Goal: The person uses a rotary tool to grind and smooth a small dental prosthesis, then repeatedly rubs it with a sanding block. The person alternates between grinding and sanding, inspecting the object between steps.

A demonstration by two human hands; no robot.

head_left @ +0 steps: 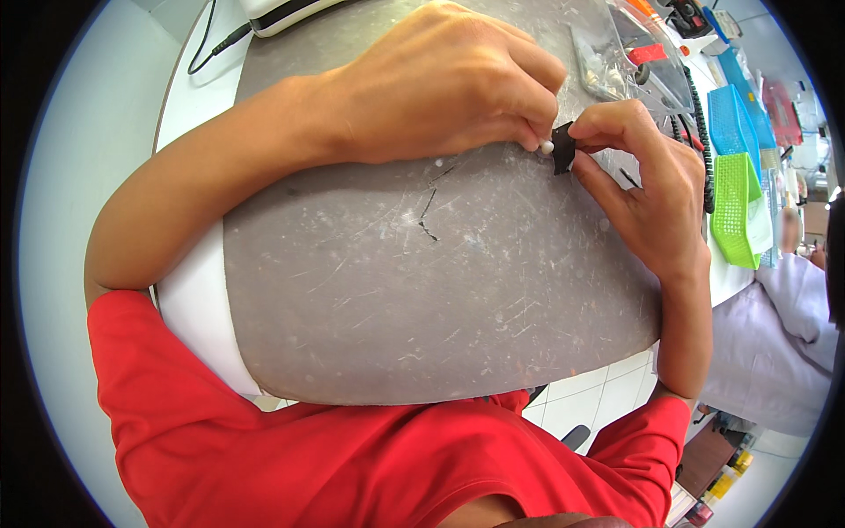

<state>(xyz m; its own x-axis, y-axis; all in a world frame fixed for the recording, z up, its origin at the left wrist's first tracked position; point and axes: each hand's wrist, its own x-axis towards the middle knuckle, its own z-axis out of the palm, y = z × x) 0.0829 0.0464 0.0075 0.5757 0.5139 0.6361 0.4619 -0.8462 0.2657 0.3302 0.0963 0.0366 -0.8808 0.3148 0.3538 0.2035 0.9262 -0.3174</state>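
My left hand (458, 88) reaches across the table from the left, its thumb and fingers pinched together. At its fingertips shows a small white rounded piece (547, 148), like a bead or a tooth; most of it is hidden. My right hand (656, 180) pinches a small, flat, slightly curved black piece (563, 150) between thumb and forefinger. The black piece stands right against the white one, and the two seem to touch. Both hands are over the far right part of a scratched grey work mat (396, 299).
Behind my right hand stands a clear plastic box (598, 66) with small things in it. A coiled black cord (704, 158), a green basket (735, 211) and a blue basket (735, 119) lie to the right. A white device (286, 11) sits far left. Another person in pale clothing (766, 343) is at right.
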